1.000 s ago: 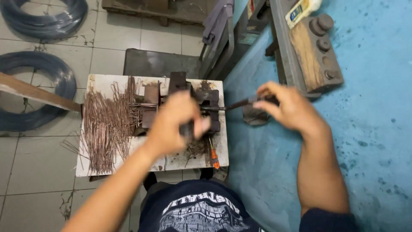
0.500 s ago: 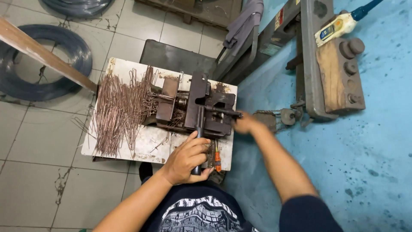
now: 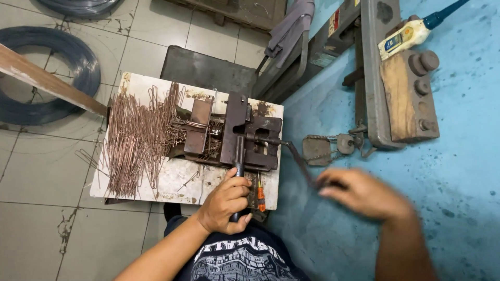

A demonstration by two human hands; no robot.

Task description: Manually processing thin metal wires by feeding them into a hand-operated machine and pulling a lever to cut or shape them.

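Right hand (image 3: 364,195) motion-blurred over crank handle (image 3: 302,161)

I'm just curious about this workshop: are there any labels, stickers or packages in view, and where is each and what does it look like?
Tool label: top right, on a cream-yellow handle beside the wooden block; small dark rectangle.
Sticker: top centre, on the grey machine frame; red and white, upright.
Shirt print: bottom centre; pale design on dark cloth.
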